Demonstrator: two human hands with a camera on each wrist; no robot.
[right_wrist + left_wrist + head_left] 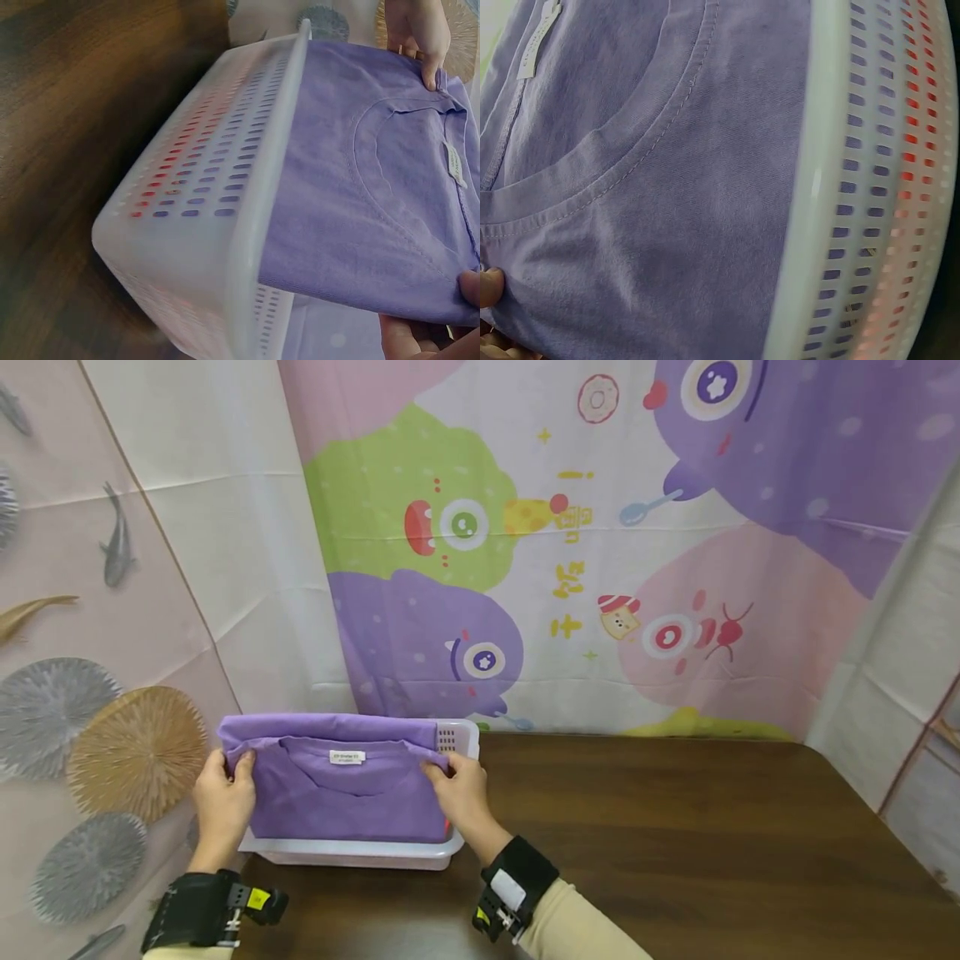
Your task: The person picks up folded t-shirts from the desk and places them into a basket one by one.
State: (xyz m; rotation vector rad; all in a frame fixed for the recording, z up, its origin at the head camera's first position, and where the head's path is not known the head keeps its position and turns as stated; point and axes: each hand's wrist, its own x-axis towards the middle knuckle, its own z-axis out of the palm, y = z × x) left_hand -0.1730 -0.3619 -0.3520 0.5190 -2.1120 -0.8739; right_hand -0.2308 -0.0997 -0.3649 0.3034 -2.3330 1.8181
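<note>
A folded purple T-shirt (352, 806) with a white neck label (347, 757) lies over and inside a white perforated plastic basket (360, 852). My left hand (225, 797) pinches the shirt's left shoulder, thumb on top. At the opposite shoulder my right hand (461, 789) pinches the cloth between thumb and fingers. In the right wrist view the shirt's lower part drops behind the basket's rim (281, 150). Something red (161, 174) shows through the slots in the basket's wall.
The basket stands on a dark brown wooden table (675, 835), at its left side. Behind hangs a curtain (570, 552) printed with cartoon monsters. A patterned wall covering (97, 718) borders the table on the left.
</note>
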